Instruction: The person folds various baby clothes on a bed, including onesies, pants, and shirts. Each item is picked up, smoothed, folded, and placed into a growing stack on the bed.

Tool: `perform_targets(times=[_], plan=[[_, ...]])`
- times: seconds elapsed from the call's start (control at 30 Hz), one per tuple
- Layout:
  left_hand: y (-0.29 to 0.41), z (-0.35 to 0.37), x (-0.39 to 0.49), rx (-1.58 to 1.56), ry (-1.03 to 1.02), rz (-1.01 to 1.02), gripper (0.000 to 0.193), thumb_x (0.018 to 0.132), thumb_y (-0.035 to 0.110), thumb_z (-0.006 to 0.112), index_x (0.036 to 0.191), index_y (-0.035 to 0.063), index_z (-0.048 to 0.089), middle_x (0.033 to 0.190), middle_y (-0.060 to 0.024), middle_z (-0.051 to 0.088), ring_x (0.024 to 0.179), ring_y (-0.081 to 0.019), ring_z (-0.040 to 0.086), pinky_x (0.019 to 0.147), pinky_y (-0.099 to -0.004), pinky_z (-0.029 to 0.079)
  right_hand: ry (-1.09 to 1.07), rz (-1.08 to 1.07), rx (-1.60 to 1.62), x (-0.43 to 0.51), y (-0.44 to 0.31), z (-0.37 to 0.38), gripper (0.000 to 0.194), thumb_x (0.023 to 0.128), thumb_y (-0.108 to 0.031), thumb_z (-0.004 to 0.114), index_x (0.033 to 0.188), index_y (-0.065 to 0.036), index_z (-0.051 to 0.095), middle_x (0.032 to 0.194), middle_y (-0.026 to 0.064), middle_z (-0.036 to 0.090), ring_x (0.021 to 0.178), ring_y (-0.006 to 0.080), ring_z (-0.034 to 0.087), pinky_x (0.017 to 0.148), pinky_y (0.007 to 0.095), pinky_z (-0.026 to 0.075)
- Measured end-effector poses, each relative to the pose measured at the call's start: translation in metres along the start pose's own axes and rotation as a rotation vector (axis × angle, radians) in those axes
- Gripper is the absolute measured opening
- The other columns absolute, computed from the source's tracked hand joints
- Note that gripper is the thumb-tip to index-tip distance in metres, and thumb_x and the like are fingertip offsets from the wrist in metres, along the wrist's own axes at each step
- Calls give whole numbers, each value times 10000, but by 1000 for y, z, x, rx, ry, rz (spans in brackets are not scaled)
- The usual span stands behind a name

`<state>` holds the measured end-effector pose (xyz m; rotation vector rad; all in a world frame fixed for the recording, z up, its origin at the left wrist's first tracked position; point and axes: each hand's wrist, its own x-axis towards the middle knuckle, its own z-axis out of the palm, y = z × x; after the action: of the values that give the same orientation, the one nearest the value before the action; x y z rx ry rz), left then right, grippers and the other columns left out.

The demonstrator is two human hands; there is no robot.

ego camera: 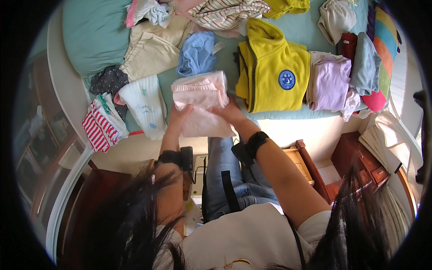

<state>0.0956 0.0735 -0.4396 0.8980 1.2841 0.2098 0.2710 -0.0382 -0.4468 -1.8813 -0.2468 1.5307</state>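
A pale pink garment [199, 98], partly folded with a ribbed band on top, lies at the front edge of the bed. My left hand [181, 116] grips its left side, thumb on top and fingers hidden. On its right side my right hand [229, 109] has the thumb over the cloth, its fingers partly hidden at the edge. Just beyond is a crumpled light blue garment [196, 54]. To the right sits a folded yellow zip jacket [273, 74] with a round blue badge. A white printed diaper [145, 104] hangs over the edge to the left.
Cream trousers [152, 54] and a red-striped garment [100, 130] lie left. Folded lilac clothes [330, 81], a grey-blue garment [365, 67] and a striped knitted toy [384, 44] lie right. A teal pillow [98, 37] fills the far left. Wooden furniture [357, 162] stands below right.
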Motion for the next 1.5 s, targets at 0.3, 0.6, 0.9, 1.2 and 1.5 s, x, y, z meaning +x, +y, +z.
perform_targets(times=[0.3,0.6,0.9,1.2,1.5], plan=[[24,-9,-31,-477,-80,-419,637,743,273,675,1268,48,393,1177,-99,524,1058,-227,528,877,-353,454,-129,-117,57,-45,-50,-2,873,513,-248,836,1195,46,378,1178,206,473,1094,302,480,924,358,399],[27,-15,-69,-665,-61,-338,617,744,278,669,1254,48,409,1157,-98,536,1045,-226,535,873,-353,457,-8,-469,-203,-149,-117,5,916,547,-236,803,1231,68,275,1200,265,390,1087,421,413,932,429,352],[25,-15,-57,-589,-52,-279,597,746,282,663,1240,47,424,1137,-97,548,1032,-224,541,869,-354,459,-66,-427,-16,-115,-102,0,926,534,-228,827,1243,52,303,1145,218,464,1025,315,508,890,373,411],[2,-8,-18,-432,37,-126,606,701,197,711,1217,34,439,1100,-72,556,976,-212,547,877,-343,431,-294,28,401,7,-25,7,840,655,-124,780,1316,-6,276,1198,132,481,1078,227,489,896,322,423],[32,-25,-11,-106,148,20,719,668,125,760,1238,-30,350,1137,-117,504,992,-206,524,841,-309,456,-275,16,-144,-8,-61,4,599,706,-341,721,1126,17,490,1038,141,596,954,237,572,829,332,444]])
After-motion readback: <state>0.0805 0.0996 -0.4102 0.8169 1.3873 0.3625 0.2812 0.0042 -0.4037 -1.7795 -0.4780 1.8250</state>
